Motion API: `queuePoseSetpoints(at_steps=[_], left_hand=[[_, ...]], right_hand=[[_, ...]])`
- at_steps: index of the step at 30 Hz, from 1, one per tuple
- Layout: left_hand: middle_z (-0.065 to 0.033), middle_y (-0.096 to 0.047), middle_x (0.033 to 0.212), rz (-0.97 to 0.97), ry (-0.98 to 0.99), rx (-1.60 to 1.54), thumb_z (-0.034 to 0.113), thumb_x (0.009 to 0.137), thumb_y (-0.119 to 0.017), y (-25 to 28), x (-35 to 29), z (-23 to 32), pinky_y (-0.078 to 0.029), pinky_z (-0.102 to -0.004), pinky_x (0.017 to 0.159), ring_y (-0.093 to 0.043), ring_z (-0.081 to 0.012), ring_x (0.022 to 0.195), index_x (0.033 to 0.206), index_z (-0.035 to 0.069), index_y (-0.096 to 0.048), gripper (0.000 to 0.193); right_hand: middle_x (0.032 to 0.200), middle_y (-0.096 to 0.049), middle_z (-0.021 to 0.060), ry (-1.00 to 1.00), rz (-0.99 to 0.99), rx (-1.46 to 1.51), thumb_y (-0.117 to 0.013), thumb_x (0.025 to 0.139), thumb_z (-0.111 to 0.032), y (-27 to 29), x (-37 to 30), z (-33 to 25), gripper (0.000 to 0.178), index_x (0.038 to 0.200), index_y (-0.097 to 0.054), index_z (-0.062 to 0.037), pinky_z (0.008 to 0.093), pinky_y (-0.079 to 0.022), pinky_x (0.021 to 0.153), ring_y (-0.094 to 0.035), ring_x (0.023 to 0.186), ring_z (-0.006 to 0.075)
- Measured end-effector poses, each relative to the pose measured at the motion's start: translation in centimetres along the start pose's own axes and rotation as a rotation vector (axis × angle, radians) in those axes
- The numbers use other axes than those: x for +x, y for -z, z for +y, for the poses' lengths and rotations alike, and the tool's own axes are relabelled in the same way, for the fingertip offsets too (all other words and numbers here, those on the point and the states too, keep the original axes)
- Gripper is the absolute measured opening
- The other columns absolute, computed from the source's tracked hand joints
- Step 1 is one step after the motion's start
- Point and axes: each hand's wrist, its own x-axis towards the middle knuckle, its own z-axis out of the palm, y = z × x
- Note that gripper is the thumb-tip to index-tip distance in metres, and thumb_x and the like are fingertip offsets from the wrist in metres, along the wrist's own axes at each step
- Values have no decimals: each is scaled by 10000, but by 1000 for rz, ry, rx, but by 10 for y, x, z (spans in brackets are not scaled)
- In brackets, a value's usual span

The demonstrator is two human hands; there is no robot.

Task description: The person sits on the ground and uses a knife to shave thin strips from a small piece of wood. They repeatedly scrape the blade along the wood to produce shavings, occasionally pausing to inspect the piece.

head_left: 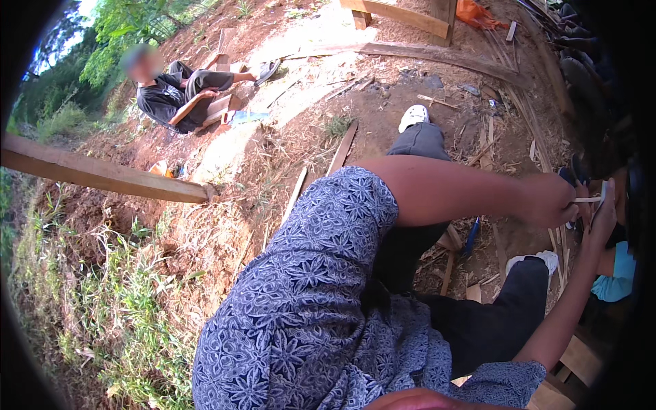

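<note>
At the right side, my left hand (550, 199) is closed in a fist around a thin pale stick (586, 199). The stick points right, toward my other hand. My right hand (601, 220) comes up from below with its fingers closed on a narrow flat greyish piece (604, 189), whose kind I cannot make out. The stick's tip meets this piece or lies just beside it. Both hands are close together, and the dark rim of the picture hides part of what lies beyond them.
A person (178, 92) sits on the dirt slope at the upper left. A wooden beam (102, 171) crosses at left. Planks (437, 55) and wood scraps lie on the ground. A blue slim tool (471, 236) lies near my feet. Turquoise cloth (615, 273) shows at the right edge.
</note>
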Motion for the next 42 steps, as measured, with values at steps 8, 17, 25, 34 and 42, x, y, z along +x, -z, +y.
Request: queuePoseSetpoints(at_steps=[8, 17, 25, 34, 42], left_hand=[[-240, -695, 831, -12, 31, -86, 304, 953, -519, -1, 7, -2, -543, -488, 777, -699, -412, 846, 918, -37, -707, 391], [-224, -704, 907, -51, 245, -396, 338, 1009, -496, 4, 4, 9, -528, -442, 805, -708, -336, 884, 979, -40, -709, 435], [-200, -684, 862, -86, 194, -294, 345, 1014, -506, -4, 6, 3, -515, -444, 776, -687, -296, 838, 1016, -36, -689, 422], [42, -477, 685, -170, 263, -449, 375, 1075, -488, 5, 9, 11, -385, -285, 551, -443, -64, 612, 898, 48, -592, 386], [51, -441, 663, -178, 313, -480, 363, 1075, -498, 2, 9, 18, -357, -300, 554, -403, -62, 615, 840, 53, -548, 392]], right_hand=[[924, -618, 18, 22, -17, -127, -656, 960, -523, -11, -2, 1, 495, 1181, -626, -82, 216, -450, 554, -587, 705, 88], [755, -578, -33, 114, -110, -171, -561, 1048, -441, -42, -60, -8, 362, 1010, -640, -91, 219, -428, 546, -546, 631, 37], [611, -500, -67, 114, -353, -203, -535, 1059, -440, -8, -60, 4, 372, 911, -613, -108, 190, -294, 379, -419, 443, 7], [552, -419, -69, 128, -251, -31, -607, 1025, -436, -38, -79, -23, 406, 812, -566, -93, 209, -237, 403, -335, 427, 17], [573, -462, -70, 263, -80, -126, -668, 974, -481, -18, -69, -21, 463, 727, -632, -90, 206, -315, 530, -425, 547, 26]])
